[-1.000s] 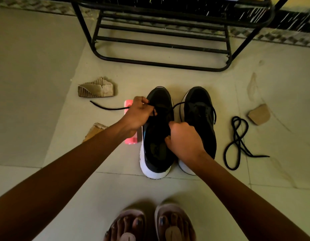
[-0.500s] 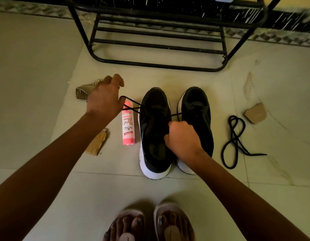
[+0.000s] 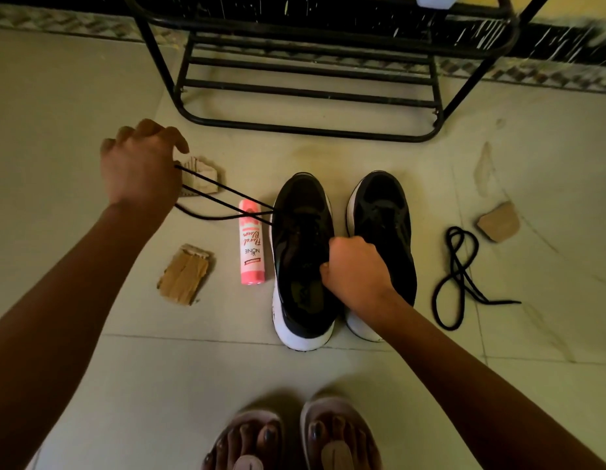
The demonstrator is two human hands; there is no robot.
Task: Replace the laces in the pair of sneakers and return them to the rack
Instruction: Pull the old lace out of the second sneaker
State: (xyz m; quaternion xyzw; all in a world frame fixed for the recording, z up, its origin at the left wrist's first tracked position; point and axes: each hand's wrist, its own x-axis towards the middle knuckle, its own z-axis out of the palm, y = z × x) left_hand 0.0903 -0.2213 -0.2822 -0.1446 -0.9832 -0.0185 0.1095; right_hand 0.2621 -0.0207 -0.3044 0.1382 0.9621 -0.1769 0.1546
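I see the first sneaker [image 3: 303,266] and the second sneaker [image 3: 384,212] side by side on the pale glossy tiles [image 3: 362,385] at the centre of my view, toes towards 12 o'clock: matte black mesh uppers on thick white soles. From the first sneaker a thin black lace [image 3: 223,187] runs out towards 10 o'clock, two strands taut, a third sagging in a slack curve. My left hand [image 3: 142,167] grips that lace, fingers curled, well apart from my right hand [image 3: 357,266], which is fisted on the first sneaker's inner edge, between the two shoes. A pink cylindrical spray can [image 3: 251,247] lies just beside the pair at 9 o'clock; a loose black lace [image 3: 457,276] lies looped at 3 o'clock. Torn brown cardboard scraps [image 3: 184,274] lie around, and the black tubular rack [image 3: 295,128] stands at 12 o'clock
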